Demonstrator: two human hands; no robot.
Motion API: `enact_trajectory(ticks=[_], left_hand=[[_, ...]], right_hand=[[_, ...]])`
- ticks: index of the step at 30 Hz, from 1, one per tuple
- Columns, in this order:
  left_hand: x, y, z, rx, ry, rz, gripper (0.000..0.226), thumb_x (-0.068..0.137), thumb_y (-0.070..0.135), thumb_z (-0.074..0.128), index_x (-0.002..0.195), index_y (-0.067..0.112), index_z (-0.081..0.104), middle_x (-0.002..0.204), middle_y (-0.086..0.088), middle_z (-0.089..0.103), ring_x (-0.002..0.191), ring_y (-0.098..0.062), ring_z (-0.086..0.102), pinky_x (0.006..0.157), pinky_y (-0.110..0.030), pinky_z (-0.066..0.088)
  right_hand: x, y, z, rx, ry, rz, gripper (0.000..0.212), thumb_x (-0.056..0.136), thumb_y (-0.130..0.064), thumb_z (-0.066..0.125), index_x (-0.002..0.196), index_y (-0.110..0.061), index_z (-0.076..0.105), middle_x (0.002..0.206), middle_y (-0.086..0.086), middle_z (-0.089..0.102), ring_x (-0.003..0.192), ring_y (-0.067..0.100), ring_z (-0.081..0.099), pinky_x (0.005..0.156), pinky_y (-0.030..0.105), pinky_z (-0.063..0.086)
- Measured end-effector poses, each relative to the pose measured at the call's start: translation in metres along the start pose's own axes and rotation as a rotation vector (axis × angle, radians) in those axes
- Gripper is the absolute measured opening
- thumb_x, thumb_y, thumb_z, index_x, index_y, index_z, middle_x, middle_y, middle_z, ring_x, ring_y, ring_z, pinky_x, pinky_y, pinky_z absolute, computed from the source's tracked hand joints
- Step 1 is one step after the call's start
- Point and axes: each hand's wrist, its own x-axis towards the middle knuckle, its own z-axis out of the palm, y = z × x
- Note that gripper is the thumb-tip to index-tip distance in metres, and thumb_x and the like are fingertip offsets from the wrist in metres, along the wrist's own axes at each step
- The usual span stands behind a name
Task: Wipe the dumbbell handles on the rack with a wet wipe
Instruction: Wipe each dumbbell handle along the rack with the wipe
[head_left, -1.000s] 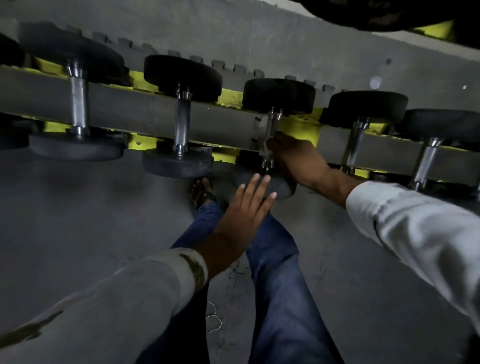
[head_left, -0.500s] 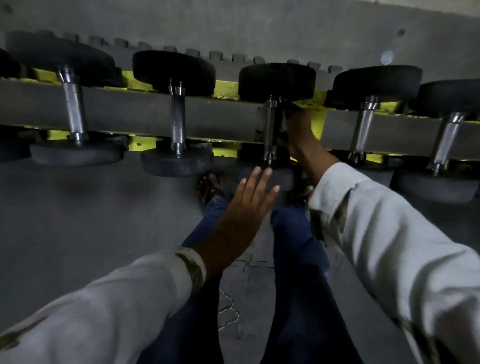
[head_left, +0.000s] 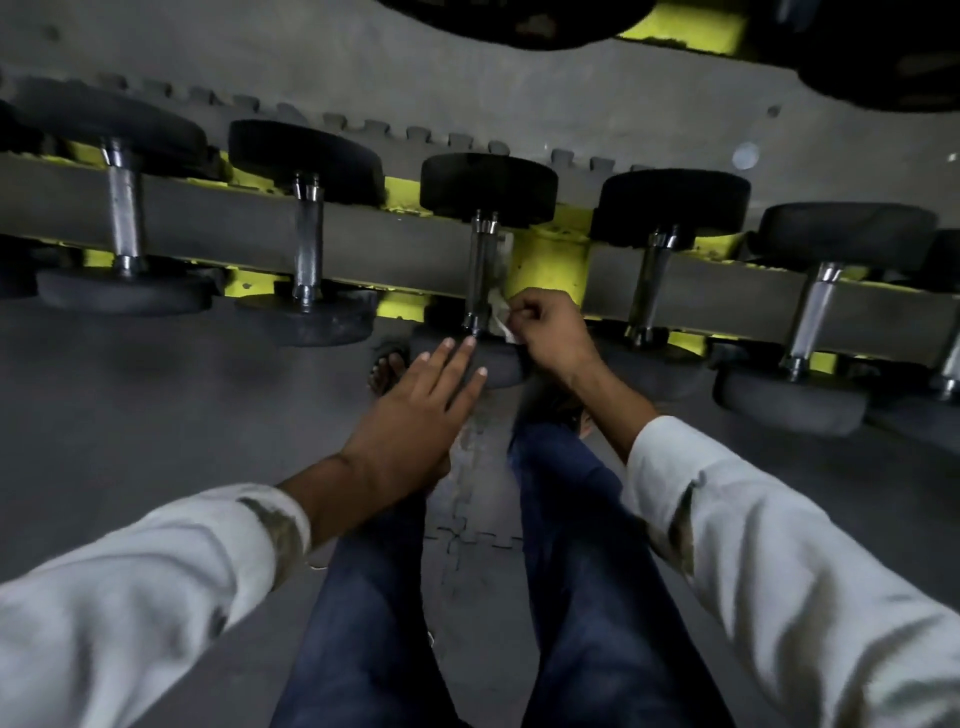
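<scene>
Several black dumbbells with steel handles lie across a grey and yellow rack (head_left: 395, 244). The middle dumbbell's handle (head_left: 480, 265) runs down to its near black head. My right hand (head_left: 550, 332) pinches a white wet wipe (head_left: 501, 314) just right of the handle's lower end, fingers curled. My left hand (head_left: 415, 410) reaches forward with straight fingers, whose tips touch the near head of that dumbbell, just below the handle's collar.
More dumbbells sit to the left (head_left: 306, 244) and right (head_left: 654, 275) on the same rack. Big black weights hang at the top edge (head_left: 519, 21). My blue-jeaned legs (head_left: 582, 561) and a sandalled foot (head_left: 387, 371) stand on grey puzzle-mat flooring.
My right hand has slid from the upper end of the middle handle down to its lower end, with the wipe now showing. My left hand moved forward to the near head.
</scene>
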Motion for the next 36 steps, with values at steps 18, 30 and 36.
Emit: enact_trajectory(ticks=[18, 30, 36], left_hand=[[0.11, 0.153, -0.033, -0.126, -0.015, 0.042, 0.114, 0.088, 0.044, 0.07, 0.164, 0.018, -0.012, 0.164, -0.024, -0.029, 0.156, -0.04, -0.017, 0.128, -0.05, 0.008], [0.117, 0.157, -0.027, -0.059, -0.074, 0.04, 0.133, 0.079, 0.056, 0.076, 0.161, 0.014, -0.019, 0.155, -0.029, -0.04, 0.153, -0.046, -0.02, 0.127, -0.054, 0.011], [0.116, 0.157, -0.03, -0.083, -0.077, 0.051, 0.132, 0.079, 0.055, 0.076, 0.162, 0.013, -0.018, 0.159, -0.03, -0.034, 0.154, -0.047, -0.018, 0.126, -0.055, 0.013]], right_hand=[[-0.005, 0.056, -0.176, -1.174, -0.296, -0.743, 0.029, 0.097, -0.028, 0.046, 0.114, -0.022, 0.069, 0.124, 0.006, 0.068, 0.109, 0.031, 0.066, 0.08, 0.034, 0.052], [0.008, 0.019, -0.149, -1.293, -0.469, -0.57, 0.022, 0.098, -0.023, 0.052, 0.099, -0.01, 0.07, 0.107, 0.017, 0.069, 0.099, 0.036, 0.068, 0.069, 0.032, 0.044], [-0.014, 0.063, -0.17, -0.872, -0.25, -0.511, 0.029, 0.096, -0.039, 0.051, 0.104, -0.014, 0.065, 0.111, 0.011, 0.062, 0.101, 0.033, 0.061, 0.074, 0.038, 0.049]])
